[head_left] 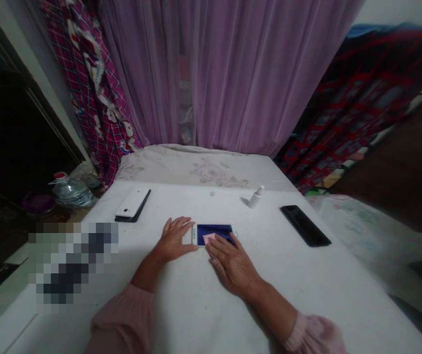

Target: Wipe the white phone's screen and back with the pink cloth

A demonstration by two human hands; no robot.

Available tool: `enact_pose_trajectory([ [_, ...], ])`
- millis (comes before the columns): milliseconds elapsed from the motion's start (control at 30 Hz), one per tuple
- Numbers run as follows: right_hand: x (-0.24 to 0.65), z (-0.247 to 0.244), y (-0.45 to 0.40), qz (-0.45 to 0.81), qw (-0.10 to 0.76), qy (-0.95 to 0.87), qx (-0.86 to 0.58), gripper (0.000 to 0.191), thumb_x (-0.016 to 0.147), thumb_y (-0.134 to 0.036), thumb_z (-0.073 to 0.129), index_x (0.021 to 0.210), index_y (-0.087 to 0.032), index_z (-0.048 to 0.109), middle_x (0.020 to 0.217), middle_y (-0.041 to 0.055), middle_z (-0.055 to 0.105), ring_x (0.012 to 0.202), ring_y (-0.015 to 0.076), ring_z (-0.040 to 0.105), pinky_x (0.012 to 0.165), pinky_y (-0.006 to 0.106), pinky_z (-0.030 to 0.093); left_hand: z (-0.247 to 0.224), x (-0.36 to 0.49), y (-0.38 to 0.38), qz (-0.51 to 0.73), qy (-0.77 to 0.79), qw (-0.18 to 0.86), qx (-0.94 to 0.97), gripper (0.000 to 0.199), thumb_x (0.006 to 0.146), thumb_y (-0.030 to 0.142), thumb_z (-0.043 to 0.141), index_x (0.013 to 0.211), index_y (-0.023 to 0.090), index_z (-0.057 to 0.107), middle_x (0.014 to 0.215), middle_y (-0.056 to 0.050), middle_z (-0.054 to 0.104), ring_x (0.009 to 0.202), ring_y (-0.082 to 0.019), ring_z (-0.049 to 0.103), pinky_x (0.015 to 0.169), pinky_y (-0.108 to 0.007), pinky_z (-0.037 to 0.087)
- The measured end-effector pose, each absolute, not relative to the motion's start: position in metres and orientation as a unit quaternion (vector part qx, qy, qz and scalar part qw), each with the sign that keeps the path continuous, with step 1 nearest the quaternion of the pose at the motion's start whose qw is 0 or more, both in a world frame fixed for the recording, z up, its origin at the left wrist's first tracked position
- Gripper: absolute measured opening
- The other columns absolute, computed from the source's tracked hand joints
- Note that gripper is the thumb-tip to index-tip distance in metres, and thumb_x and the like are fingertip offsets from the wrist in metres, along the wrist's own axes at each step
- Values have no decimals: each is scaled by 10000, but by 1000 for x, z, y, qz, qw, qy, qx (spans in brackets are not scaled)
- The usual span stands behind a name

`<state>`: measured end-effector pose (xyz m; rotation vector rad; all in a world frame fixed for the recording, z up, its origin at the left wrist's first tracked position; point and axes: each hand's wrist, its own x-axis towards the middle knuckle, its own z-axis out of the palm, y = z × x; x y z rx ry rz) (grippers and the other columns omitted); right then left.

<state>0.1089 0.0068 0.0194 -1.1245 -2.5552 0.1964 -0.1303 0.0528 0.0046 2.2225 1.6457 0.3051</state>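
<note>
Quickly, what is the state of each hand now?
Left hand: holding one end of the blue-screened phone between thumb and fingers.
Right hand: open, fingers laid over the pink cloth on that phone.

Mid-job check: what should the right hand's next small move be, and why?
I'd have the right hand slide the pink cloth gently rightward over the white-framed phone: the cloth lies toward the lower left of its blue screen, and the left hand seems to be steadying the phone's left end.
</note>
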Motion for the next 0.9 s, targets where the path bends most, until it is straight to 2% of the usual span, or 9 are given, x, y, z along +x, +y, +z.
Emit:
enact_pose_trajectory([
  [267, 153, 12, 2, 20, 147, -899, -413, 483, 978, -229, 400, 1460, -192, 393, 1455, 100, 480, 1364, 265, 421, 1149, 571, 234, 8, -130, 54, 93, 574, 186, 792, 763, 754, 527, 704, 1420, 259, 445, 1514, -107, 404, 1430, -294, 283, 1185, -549, 68],
  [500, 112, 16, 13, 71, 168, -913, -366, 433, 985, -276, 416, 1414, -240, 468, 1432, 74, 516, 1381, 248, 397, 1165, 569, 203, 6, -134, 57, 75, 564, 185, 801, 783, 757, 555, 687, 1440, 287, 413, 1533, -89, 374, 1443, -295, 251, 1183, -553, 70],
  [667, 87, 22, 26, 106, 161, -928, -320, 478, 983, -286, 416, 1458, -238, 396, 1441, 72, 509, 1393, 239, 375, 1166, 573, 190, 6, -136, 57, 66, 559, 192, 804, 751, 782, 497, 673, 1447, 281, 401, 1541, -84, 360, 1448, -292, 238, 1183, -552, 68],
  [900, 96, 24, 27, 103, 156, -931, -313, 475, 982, -278, 418, 1457, -269, 397, 1438, 46, 515, 1384, 251, 389, 1165, 584, 184, 11, -134, 55, 66, 558, 196, 804, 715, 792, 494, 662, 1431, 287, 416, 1540, -83, 361, 1448, -283, 240, 1181, -556, 60],
])
